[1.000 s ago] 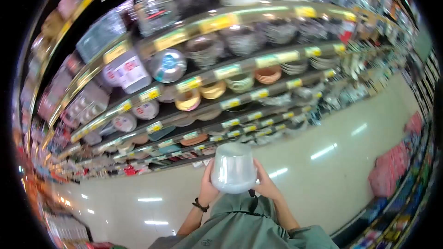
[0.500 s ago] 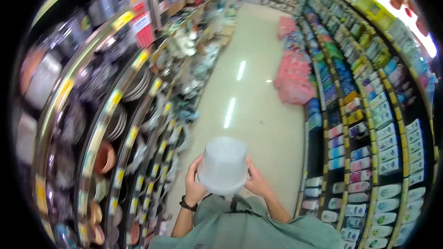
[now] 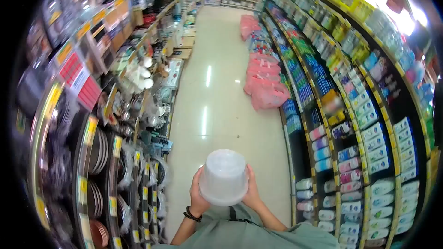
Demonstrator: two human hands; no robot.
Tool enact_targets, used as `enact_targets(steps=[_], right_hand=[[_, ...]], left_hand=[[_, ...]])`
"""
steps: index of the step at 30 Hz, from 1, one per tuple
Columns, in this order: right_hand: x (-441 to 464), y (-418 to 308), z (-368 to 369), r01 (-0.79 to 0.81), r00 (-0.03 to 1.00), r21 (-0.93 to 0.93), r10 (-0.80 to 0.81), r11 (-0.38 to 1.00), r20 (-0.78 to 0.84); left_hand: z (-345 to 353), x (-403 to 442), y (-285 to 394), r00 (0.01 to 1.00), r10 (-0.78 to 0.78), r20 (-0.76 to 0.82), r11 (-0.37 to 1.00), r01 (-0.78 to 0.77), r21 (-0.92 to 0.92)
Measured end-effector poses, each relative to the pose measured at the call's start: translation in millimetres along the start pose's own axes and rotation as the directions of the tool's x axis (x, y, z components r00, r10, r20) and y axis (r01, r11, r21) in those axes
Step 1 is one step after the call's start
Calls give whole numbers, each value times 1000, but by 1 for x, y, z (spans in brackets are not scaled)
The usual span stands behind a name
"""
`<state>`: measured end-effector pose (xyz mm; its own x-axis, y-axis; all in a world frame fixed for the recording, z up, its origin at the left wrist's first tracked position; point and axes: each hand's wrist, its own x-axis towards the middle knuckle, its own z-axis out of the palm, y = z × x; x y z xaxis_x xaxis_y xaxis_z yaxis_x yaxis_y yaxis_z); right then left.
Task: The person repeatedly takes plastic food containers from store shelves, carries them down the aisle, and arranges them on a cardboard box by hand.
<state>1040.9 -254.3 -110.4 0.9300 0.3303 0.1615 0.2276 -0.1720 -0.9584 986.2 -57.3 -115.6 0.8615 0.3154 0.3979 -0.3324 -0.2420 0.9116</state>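
Note:
A translucent whitish plastic tub [image 3: 225, 175] is held out in front of my waist, its narrower end up and its wide rim low and toward me. My left hand [image 3: 198, 196] presses against the tub's left side, a dark beaded bracelet on its wrist. On the opposite side my right hand [image 3: 252, 189] grips the rim area. Both hands have their fingers curled around the tub, and some fingertips are hidden behind it. What the tub contains, if anything, does not show.
I stand in a store aisle with a shiny pale floor [image 3: 217, 64]. Shelves on the left carry pans [image 3: 98, 152] and kitchenware. Bottles [image 3: 380, 200] and boxes line the right shelves. Pink plastic bags [image 3: 265, 90] lie on the floor against the right shelf.
The view has swung to the right and sharpened, and the shelves have shifted left in it. The tub sits slightly lower in view, still between both hands.

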Motion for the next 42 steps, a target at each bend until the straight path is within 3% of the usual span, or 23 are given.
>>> enact_targets(steps=[2,7,11,12,14,16,21,26,29,30,32,35,38,42], right_hand=[[12,5,-12,-23,1000,-94,22,995,-15],[66,32,-45,-76,986,-68,65,995,-151],[131,91,-70,-10,970,-32,2,999,-243],[152,86,-79,-57,963,-38,45,998,-267],[197,88,-99,-151,945,-51,129,987,-301],[242,105,-121,-116,946,-78,87,990,-311],[343,125,-155,-169,947,40,173,985,-271],[417,133,-174,-206,960,33,208,978,-186],[448,144,-178,-247,964,141,258,959,-63],[458,150,-177,-278,957,224,288,934,-13],[480,158,-177,-342,938,377,336,861,83],[525,159,-191,-439,894,301,379,847,238],[569,177,-196,-372,921,113,351,921,172],[646,193,-207,-408,904,0,404,913,136]], left_hand=[[13,13,-16,998,-56,11,998,56,-3],[59,74,-49,990,-79,118,995,86,-56],[92,156,-77,962,-101,255,995,93,42],[99,178,-78,948,-140,287,989,119,90],[113,224,-84,927,-109,359,987,59,148],[143,284,-91,907,-77,413,987,11,161],[182,391,-107,861,-93,500,980,-9,197],[202,450,-129,903,-143,405,985,88,152],[205,475,-161,920,-154,362,985,171,-16],[206,483,-165,911,-220,349,959,268,-96],[208,504,-174,894,-269,359,948,312,-68],[210,541,-200,871,-303,387,936,349,-52],[219,580,-233,853,-336,399,913,399,-85],[242,634,-288,820,-422,387,810,532,-246]])
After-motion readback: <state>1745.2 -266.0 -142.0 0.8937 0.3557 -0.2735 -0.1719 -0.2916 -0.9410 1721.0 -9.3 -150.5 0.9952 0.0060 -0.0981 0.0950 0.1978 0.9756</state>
